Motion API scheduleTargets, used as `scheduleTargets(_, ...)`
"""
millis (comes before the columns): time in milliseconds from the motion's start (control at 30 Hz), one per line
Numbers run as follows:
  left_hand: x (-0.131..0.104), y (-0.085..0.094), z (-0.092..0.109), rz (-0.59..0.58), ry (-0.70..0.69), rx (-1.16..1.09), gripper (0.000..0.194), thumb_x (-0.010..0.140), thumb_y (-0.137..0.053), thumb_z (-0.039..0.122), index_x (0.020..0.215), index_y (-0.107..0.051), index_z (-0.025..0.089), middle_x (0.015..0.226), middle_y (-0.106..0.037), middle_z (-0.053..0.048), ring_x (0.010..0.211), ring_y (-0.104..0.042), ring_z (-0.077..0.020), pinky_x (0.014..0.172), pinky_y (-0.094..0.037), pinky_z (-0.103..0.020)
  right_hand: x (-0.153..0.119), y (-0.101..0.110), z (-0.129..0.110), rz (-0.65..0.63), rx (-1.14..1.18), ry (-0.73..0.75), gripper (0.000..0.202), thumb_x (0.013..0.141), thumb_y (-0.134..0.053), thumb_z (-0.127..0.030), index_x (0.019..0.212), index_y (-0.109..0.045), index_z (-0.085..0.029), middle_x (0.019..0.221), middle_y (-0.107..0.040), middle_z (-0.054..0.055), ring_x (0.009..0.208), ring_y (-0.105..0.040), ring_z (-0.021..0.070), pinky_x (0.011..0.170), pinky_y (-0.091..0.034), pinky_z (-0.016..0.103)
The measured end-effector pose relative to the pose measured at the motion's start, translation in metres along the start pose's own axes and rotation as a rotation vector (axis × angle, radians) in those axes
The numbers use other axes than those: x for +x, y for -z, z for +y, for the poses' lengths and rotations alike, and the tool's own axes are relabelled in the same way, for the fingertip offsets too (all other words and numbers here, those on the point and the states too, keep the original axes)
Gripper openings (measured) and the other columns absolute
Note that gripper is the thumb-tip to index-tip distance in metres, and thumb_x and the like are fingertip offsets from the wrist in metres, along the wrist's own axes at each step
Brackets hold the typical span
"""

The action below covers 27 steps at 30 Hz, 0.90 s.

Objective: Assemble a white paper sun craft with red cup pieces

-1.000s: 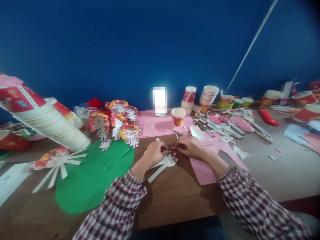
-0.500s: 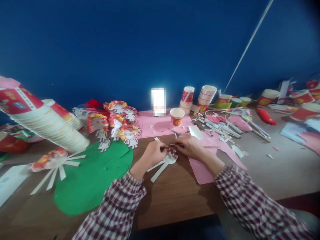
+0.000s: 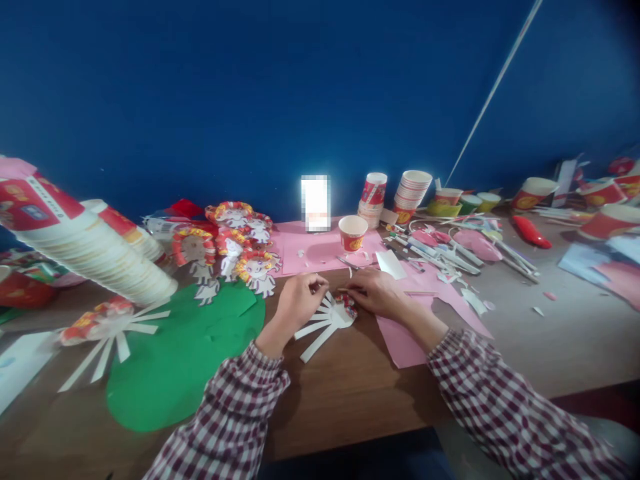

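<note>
A paper cup cut into strips point(image 3: 341, 319) lies on the brown table in front of me, its white strips fanned out towards the left. Some of its strips are curled into small red and white rolls on the right side. My right hand point(image 3: 379, 292) pinches the cut cup at these curls with thumb and fingertips. Just left of it, my left hand point(image 3: 297, 301) is raised a little over the white strips, thumb and fingers curled together. Whether anything is between those fingers is too small to make out.
Several lion-like paper cutouts with curled manes point(image 3: 230, 250) lie behind a green paper sheet point(image 3: 185, 373). A leaning stack of cups point(image 3: 107, 243) stands left. One paper cup point(image 3: 353, 233) stands on pink paper point(image 3: 300, 257). Markers point(image 3: 440, 253) and paper scraps lie right.
My left hand has moved a little left and up, away from the curls, uncovering more of the white strips. My right hand stays at the cut cup.
</note>
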<state>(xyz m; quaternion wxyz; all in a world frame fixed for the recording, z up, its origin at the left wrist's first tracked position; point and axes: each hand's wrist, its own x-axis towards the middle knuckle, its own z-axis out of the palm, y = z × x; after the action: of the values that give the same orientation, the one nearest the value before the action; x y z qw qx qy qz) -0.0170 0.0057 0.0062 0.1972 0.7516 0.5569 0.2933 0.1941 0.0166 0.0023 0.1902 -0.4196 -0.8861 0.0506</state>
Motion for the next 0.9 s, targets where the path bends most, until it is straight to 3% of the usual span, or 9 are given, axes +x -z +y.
scheduleTargets(67,0.002,0.002,-0.005,0.112,0.066,0.067,0.022,0.081,-0.055,0.032,0.085,-0.070,0.016,0.086,-0.069,-0.007,0.076,-0.062,-0.0162,0.071,-0.045,-0.026,0.000,0.000,0.000,0.001,0.004,-0.004,0.015,0.087,-0.054,-0.027,0.085,-0.067,-0.019,0.083,-0.065,0.005,0.083,-0.057,0.0170,0.074,-0.041,0.026)
scheduleTargets(133,0.003,0.004,-0.009,0.152,0.111,0.174,0.028,0.083,-0.053,0.037,0.085,-0.070,0.016,0.084,-0.068,-0.008,0.077,-0.061,-0.0180,0.071,-0.045,-0.027,0.000,-0.001,0.000,0.000,-0.002,-0.009,0.016,0.087,-0.054,-0.028,0.085,-0.067,-0.019,0.083,-0.065,0.006,0.085,-0.057,0.0174,0.076,-0.041,0.027)
scheduleTargets(267,0.002,0.004,-0.013,0.086,0.106,0.282,0.036,0.083,-0.051,0.046,0.085,-0.070,0.016,0.085,-0.067,-0.010,0.085,-0.059,-0.0211,0.077,-0.043,-0.030,-0.001,-0.003,0.002,0.001,-0.022,-0.004,0.017,0.087,-0.054,-0.029,0.086,-0.067,-0.018,0.084,-0.065,0.006,0.084,-0.058,0.0174,0.077,-0.041,0.027)
scheduleTargets(467,0.002,0.001,-0.012,-0.002,0.078,0.242,0.037,0.071,-0.064,0.051,0.088,-0.071,0.018,0.091,-0.067,-0.010,0.090,-0.058,-0.0230,0.083,-0.041,-0.033,-0.001,-0.004,0.002,0.001,-0.030,0.004,0.018,0.088,-0.053,-0.030,0.087,-0.067,-0.018,0.084,-0.065,0.006,0.084,-0.058,0.0171,0.076,-0.042,0.027)
scheduleTargets(700,0.002,0.002,-0.011,-0.050,-0.015,0.169,0.025,0.070,-0.069,0.031,0.092,-0.069,0.019,0.099,-0.066,-0.008,0.094,-0.057,-0.0227,0.090,-0.040,-0.035,0.000,-0.004,0.001,-0.002,-0.009,0.002,0.016,0.087,-0.055,-0.029,0.087,-0.067,-0.018,0.087,-0.066,0.007,0.085,-0.059,0.0170,0.078,-0.043,0.027)
scheduleTargets(900,0.004,0.000,-0.009,-0.089,-0.109,0.070,0.024,0.069,-0.060,0.012,0.091,-0.068,0.017,0.093,-0.068,-0.006,0.086,-0.059,-0.0192,0.085,-0.043,-0.031,0.000,-0.006,0.001,-0.003,-0.010,-0.001,0.016,0.087,-0.054,-0.028,0.085,-0.067,-0.018,0.085,-0.066,0.007,0.085,-0.059,0.0169,0.079,-0.043,0.027)
